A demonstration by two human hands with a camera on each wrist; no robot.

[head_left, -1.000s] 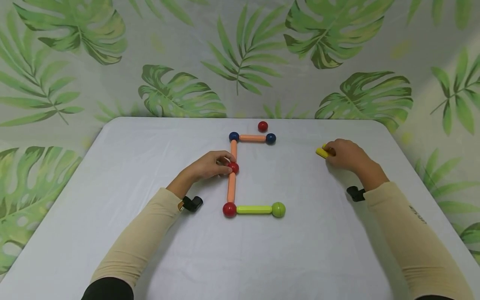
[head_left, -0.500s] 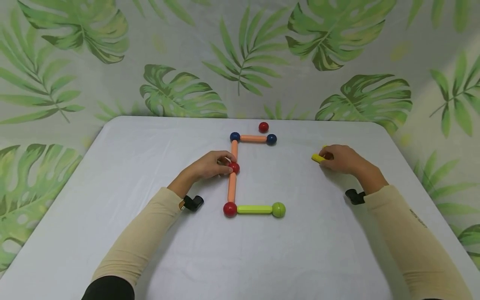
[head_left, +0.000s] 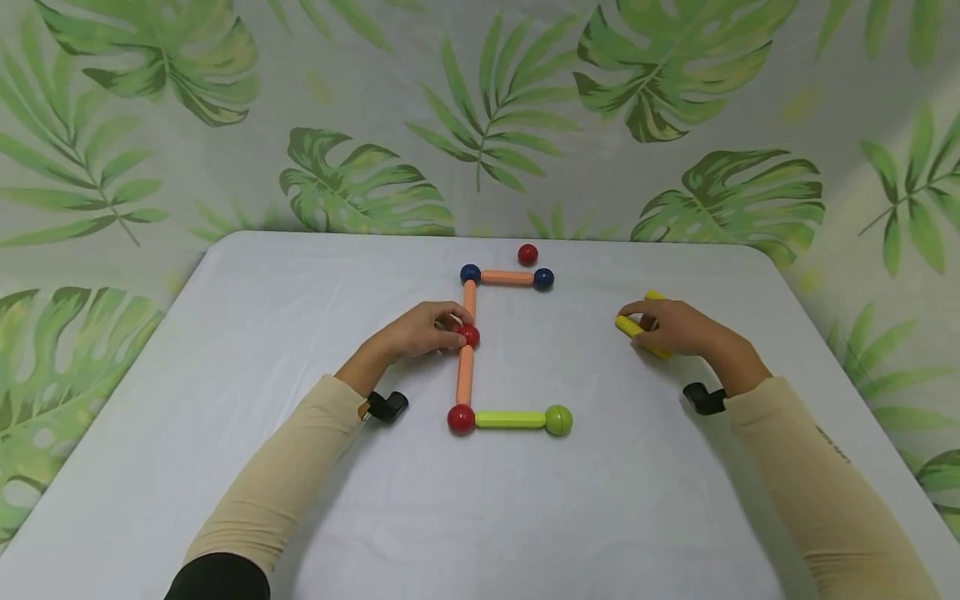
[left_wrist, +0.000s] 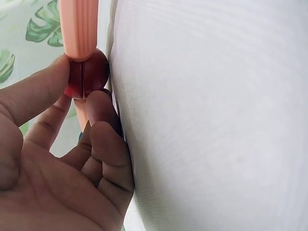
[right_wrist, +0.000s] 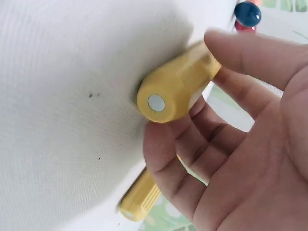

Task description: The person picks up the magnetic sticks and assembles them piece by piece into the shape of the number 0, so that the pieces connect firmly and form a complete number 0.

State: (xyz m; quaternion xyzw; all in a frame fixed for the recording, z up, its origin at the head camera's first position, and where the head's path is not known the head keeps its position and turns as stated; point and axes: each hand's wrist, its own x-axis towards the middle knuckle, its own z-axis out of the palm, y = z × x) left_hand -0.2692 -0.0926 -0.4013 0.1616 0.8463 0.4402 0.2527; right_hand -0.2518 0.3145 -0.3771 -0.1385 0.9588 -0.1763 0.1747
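With thumb and fingers, my left hand (head_left: 420, 330) pinches the red ball (left_wrist: 98, 72) in the middle of a magnetic ball-and-rod figure. Orange rods (head_left: 465, 375) run from that ball up and down. My right hand (head_left: 681, 327) holds a yellow magnetic rod (right_wrist: 175, 84) slantwise between thumb and fingers, low over the table. A pale round magnet shows on the rod's near end. Behind the right hand lies a second yellow rod (head_left: 655, 295), partly hidden.
Blue balls (head_left: 543, 279) end the orange rod at the figure's top. A loose red ball (head_left: 528, 254) lies behind it. A lime-green rod (head_left: 510, 419) joins the lower red ball (head_left: 461, 419) to a green ball (head_left: 558, 420). A white cloth covers the table (head_left: 600, 517).
The right hand has moved slightly left and nearer, and the yellow rod has come with it. More of the second yellow rod shows behind. The left hand stays on the middle red ball.
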